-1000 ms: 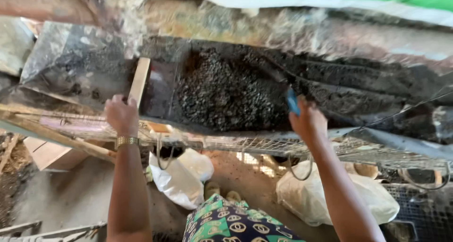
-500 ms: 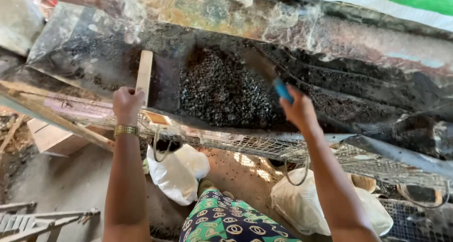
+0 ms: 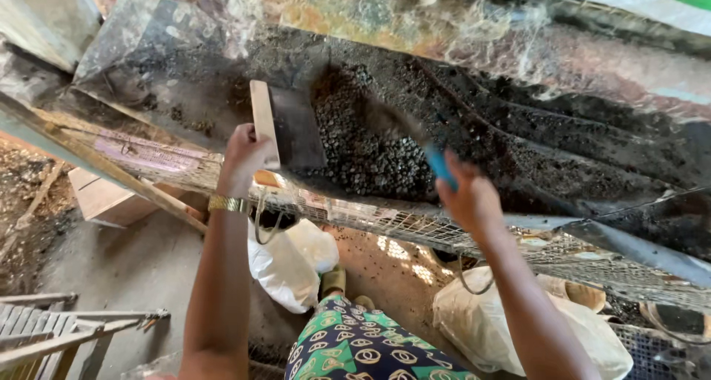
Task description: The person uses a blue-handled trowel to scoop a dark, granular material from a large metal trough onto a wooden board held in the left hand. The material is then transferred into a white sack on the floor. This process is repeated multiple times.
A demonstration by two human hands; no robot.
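Observation:
My left hand, with a gold bracelet on the wrist, grips a flat scoop by its pale wooden edge and holds it inside a long plastic-lined trough. A heap of dark pellets lies against the scoop's dark blade. My right hand holds a blue-handled brush, blurred with motion, whose bristles sit over the right side of the heap. More dark droppings streak the trough to the right.
Wire mesh runs along the trough's front edge. Two white sacks lie on the dirt floor below. A wooden slat slants at the left, over a cardboard box. A grey rack is bottom left.
The view has shifted left and closer. My right hand swept the brush leftward, pushing the pellets toward the scoop; my left hand kept hold of the scoop.

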